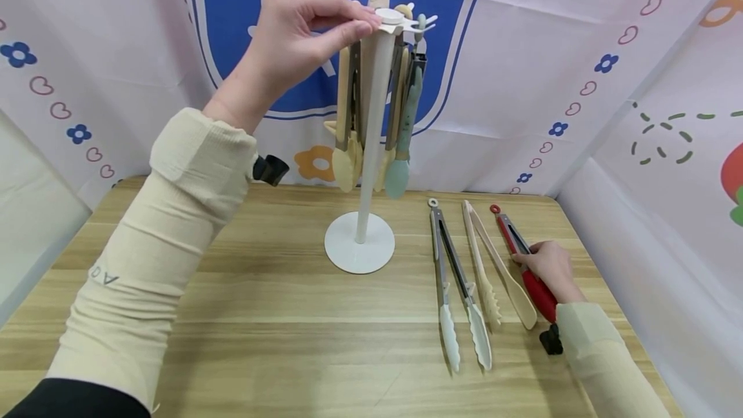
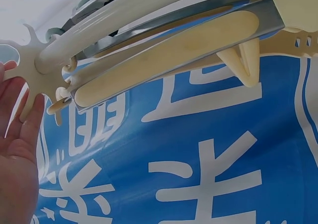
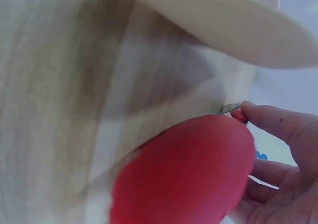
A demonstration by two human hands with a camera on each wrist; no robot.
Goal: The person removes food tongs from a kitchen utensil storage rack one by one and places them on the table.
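Observation:
At the top of a white utensil stand [image 1: 376, 128], my left hand [image 1: 310, 28] pinches the edge of the hook ring [image 2: 34, 80] between thumb and fingers. Cream tongs [image 1: 344, 163] and pale green tongs [image 1: 399, 173] hang from its hooks, partly hidden behind the pole. On the right of the table, my right hand [image 1: 551, 268] grips red tongs [image 1: 540, 292] by the middle, thumb and fingers on either side. The red head [image 3: 184, 169] fills the lower part of the right wrist view, close over the wood.
Left of the red tongs lie spread beige tongs [image 1: 518, 295] and grey tongs with pale scalloped heads [image 1: 448, 334]. The stand's round white base [image 1: 339, 251] rests on the wooden table [image 1: 278, 340]. A printed cloth [image 1: 499, 82] hangs behind, and a white side wall [image 1: 656, 244] borders the right.

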